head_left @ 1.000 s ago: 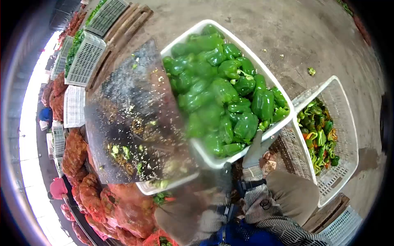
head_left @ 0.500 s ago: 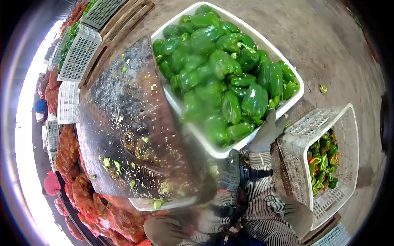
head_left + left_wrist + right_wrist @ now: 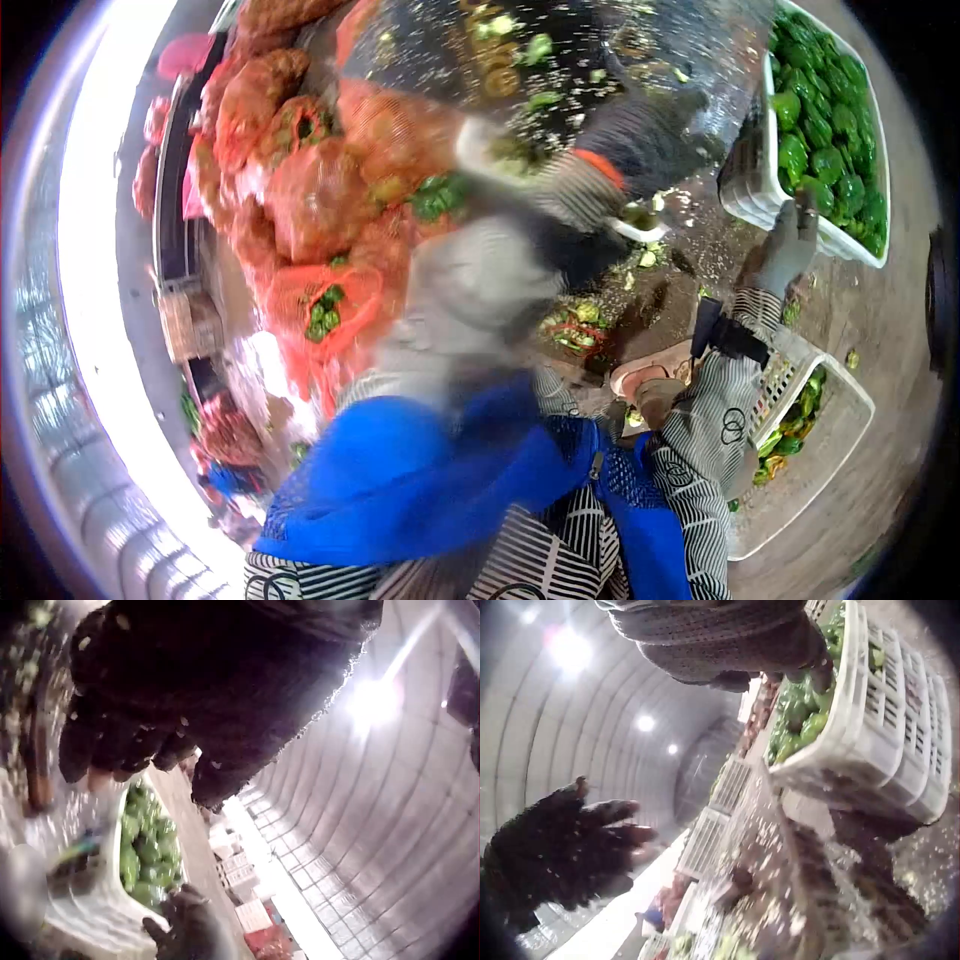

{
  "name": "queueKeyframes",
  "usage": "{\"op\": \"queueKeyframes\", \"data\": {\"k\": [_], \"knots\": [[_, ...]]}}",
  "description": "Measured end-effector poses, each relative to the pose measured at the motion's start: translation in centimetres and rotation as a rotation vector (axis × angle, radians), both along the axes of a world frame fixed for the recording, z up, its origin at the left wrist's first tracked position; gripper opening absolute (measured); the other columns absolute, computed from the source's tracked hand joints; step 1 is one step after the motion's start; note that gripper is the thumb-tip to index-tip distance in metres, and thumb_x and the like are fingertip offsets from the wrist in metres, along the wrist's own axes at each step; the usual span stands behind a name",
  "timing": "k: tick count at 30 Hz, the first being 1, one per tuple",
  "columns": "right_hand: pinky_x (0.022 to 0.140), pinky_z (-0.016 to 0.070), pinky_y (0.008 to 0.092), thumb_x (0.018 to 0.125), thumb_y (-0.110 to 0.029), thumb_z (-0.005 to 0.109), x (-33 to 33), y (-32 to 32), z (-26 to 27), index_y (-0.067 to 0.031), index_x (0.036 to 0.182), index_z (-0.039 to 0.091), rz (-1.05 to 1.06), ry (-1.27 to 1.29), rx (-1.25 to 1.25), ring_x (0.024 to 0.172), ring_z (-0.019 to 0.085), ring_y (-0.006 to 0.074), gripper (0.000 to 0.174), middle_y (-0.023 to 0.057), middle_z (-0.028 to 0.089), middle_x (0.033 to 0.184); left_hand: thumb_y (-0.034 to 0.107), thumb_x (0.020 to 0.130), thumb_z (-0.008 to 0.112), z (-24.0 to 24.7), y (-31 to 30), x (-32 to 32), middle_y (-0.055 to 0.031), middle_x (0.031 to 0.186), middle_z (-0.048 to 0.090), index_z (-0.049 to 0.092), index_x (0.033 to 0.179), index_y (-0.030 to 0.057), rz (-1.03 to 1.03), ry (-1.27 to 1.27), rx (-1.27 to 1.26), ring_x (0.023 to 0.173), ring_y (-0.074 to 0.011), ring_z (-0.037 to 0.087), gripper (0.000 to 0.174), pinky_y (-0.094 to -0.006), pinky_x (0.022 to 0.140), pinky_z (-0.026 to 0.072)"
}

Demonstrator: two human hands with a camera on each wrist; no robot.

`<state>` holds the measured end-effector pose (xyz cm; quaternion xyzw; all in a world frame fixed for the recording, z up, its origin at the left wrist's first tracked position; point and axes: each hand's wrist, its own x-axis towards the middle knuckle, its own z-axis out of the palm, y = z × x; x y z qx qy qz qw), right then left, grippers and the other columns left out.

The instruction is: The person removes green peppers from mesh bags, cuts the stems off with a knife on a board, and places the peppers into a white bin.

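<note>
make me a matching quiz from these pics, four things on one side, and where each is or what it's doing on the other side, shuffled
Things:
1. crate of green peppers
2. red mesh sacks
3. right hand
4. blue garment

Place or state, by the head view:
a. piled at the left
b. grips the white crate's rim
c. upper right corner
d. bottom centre, on the person's body

Pairs: 1-c, 2-a, 3-b, 4-d
</note>
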<state>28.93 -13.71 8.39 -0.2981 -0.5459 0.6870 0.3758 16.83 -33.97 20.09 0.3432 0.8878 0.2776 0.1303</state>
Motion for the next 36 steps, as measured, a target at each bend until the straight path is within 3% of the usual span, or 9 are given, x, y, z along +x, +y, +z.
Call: {"op": "queueKeyframes", "data": {"k": [3,4,6,12,18,22,28,32,36], "knots": [[0.098,0.0423,0.0334,0.090,-0.008,0.054,-1.4,-7.8,2.3,0.0003,0.136,0.051,0.167,-0.243,0.228,0.111,0.056,0.0228,0.046,0.0167,0.056,0.129,0.017,0.084,0.066,8.4,-19.3,-1.3,-0.0158,0.101,0.068,0.064,0.110,0.0064,0.123,0.540,0.151,0.093,-0.0297,0.067,0.028,-0.0390,0.078,0.0547],[0.099,0.0427,0.0351,0.090,-0.009,0.054,-1.6,-10.5,2.9,0.0001,0.135,0.051,0.182,-0.279,0.282,0.112,0.056,0.0246,0.045,0.0179,0.056,0.130,0.016,0.082,0.068,10.5,-24.9,-0.4,-0.0133,0.095,0.069,0.065,0.101,0.0043,0.061,0.943,-0.609,0.090,-0.0306,0.067,0.023,-0.0387,0.076,0.0534],[0.096,0.0444,0.0376,0.090,-0.011,0.056,-2.4,-13.7,3.4,-0.0027,0.134,0.053,0.187,-0.542,0.449,0.111,0.056,0.0292,0.045,0.0238,0.053,0.132,0.013,0.090,0.065,13.5,-35.8,2.7,-0.0109,0.125,0.063,0.054,0.132,0.0030,0.610,0.445,0.018,0.115,-0.0196,0.059,0.044,-0.0318,0.096,0.0468],[0.097,0.0449,0.0359,0.088,-0.008,0.055,-4.2,-17.3,3.5,-0.0046,0.135,0.053,0.325,-0.725,0.602,0.113,0.057,0.0243,0.047,0.0183,0.053,0.134,0.034,0.091,0.065,0.5,-62.2,20.0,-0.0194,0.128,0.059,0.050,0.135,0.0032,1.192,0.347,-0.431,0.118,-0.0321,0.058,0.055,-0.0383,0.098,0.0466],[0.096,0.0448,0.0357,0.085,-0.016,0.060,-4.8,-12.8,-3.1,-0.0085,0.138,0.050,0.365,-0.763,0.921,0.109,0.059,0.0276,0.054,0.0160,0.056,0.133,0.026,0.085,0.070,-16.4,-61.3,30.2,-0.0189,0.116,0.065,0.059,0.124,0.0054,1.117,-0.031,-0.343,0.110,-0.0322,0.061,0.046,-0.0403,0.092,0.0484],[0.092,0.0463,0.0375,0.085,-0.015,0.061,-5.5,-14.4,-1.9,-0.0080,0.136,0.053,0.334,-0.866,0.811,0.104,0.061,0.0303,0.052,0.0175,0.060,0.128,0.021,0.086,0.068,-17.5,-52.7,20.0,-0.0180,0.123,0.061,0.054,0.130,0.0056,1.153,-0.428,-0.083,0.114,-0.0350,0.058,0.049,-0.0413,0.098,0.0454],[0.084,0.0496,0.0358,0.084,-0.009,0.050,-7.3,-14.0,-1.2,-0.0089,0.134,0.055,0.327,-0.895,1.129,0.095,0.062,0.0243,0.051,0.0148,0.062,0.124,0.022,0.090,0.060,-28.1,-49.5,4.2,-0.0141,0.144,0.044,0.044,0.140,0.0083,0.776,-0.131,-0.277,0.132,-0.0311,0.042,0.054,-0.0410,0.107,0.0378],[0.087,0.0489,0.0328,0.085,0.000,0.055,-7.9,-14.0,-0.7,-0.0110,0.138,0.051,0.360,-0.795,0.796,0.102,0.062,0.0241,0.054,0.0142,0.062,0.124,0.023,0.088,0.060,-36.9,-50.6,-4.0,-0.0126,0.151,0.035,0.036,0.146,0.0147,0.540,-0.271,-0.421,0.134,-0.0325,0.039,0.062,-0.0424,0.108,0.0385],[0.099,0.0436,0.0388,0.088,-0.009,0.057,-9.7,-15.9,1.5,-0.0092,0.136,0.051,0.317,-1.080,1.112,0.116,0.057,0.0313,0.049,0.0193,0.058,0.127,0.026,0.087,0.060,-29.9,-47.7,-3.7,-0.0154,0.142,0.045,0.048,0.136,0.0161,0.644,-0.383,-0.578,0.127,-0.0365,0.049,0.051,-0.0516,0.102,0.0429]]}}
